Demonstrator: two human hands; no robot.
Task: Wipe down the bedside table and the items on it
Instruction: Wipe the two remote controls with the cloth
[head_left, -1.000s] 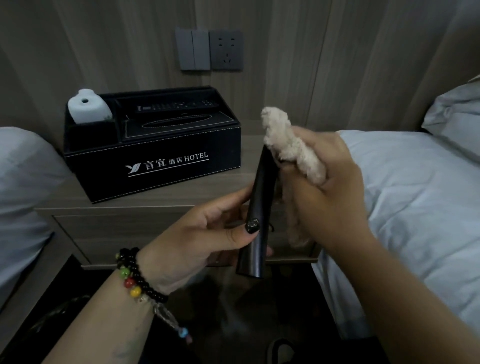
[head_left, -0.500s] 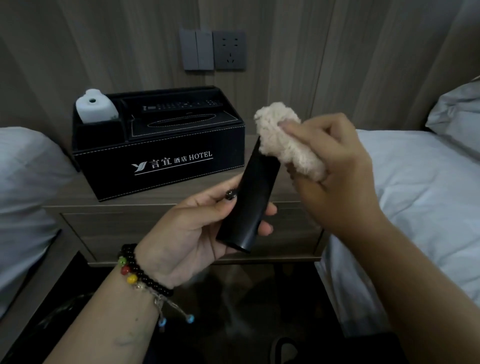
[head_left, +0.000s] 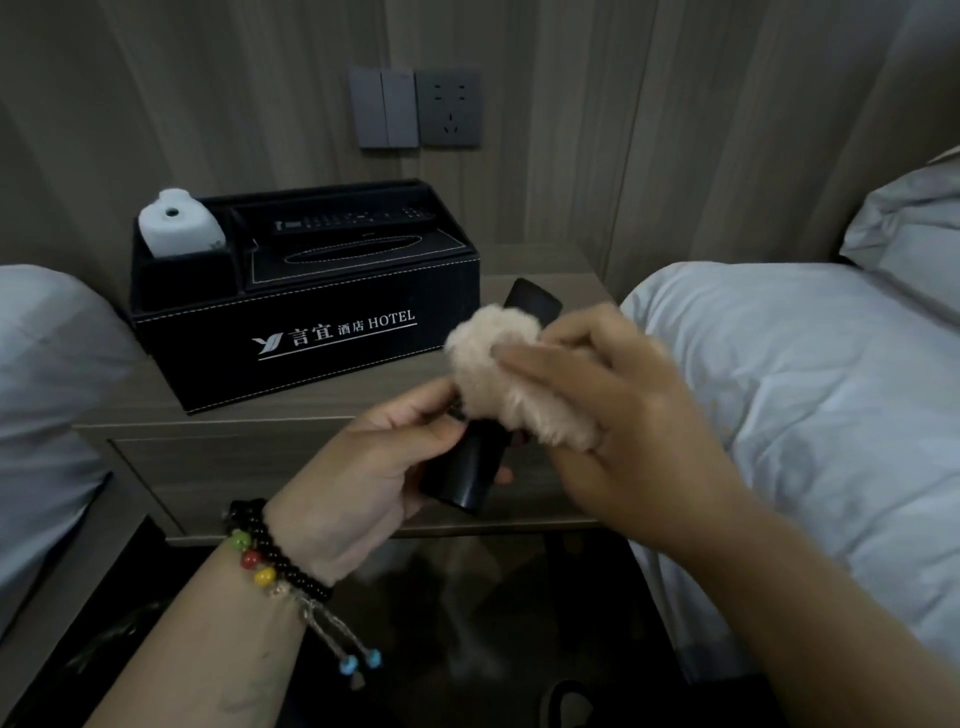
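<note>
Left hand (head_left: 379, 457): fingers curled round black remote (head_left: 470, 475), held in front of bedside table (head_left: 291, 415).
Right hand (head_left: 618, 415): fluffy cloth (head_left: 498, 364) pinched, pressed onto the remote.

In the left-centre of the frame, you can read white print on the front face of the black organiser box (head_left: 311, 332): a winged logo, the characters 言宜, smaller 酒店, then "HOTEL", all underlined. The remote control (head_left: 353, 222) lying in the box's rear compartment carries button markings, but they are too small for you to read.
</note>
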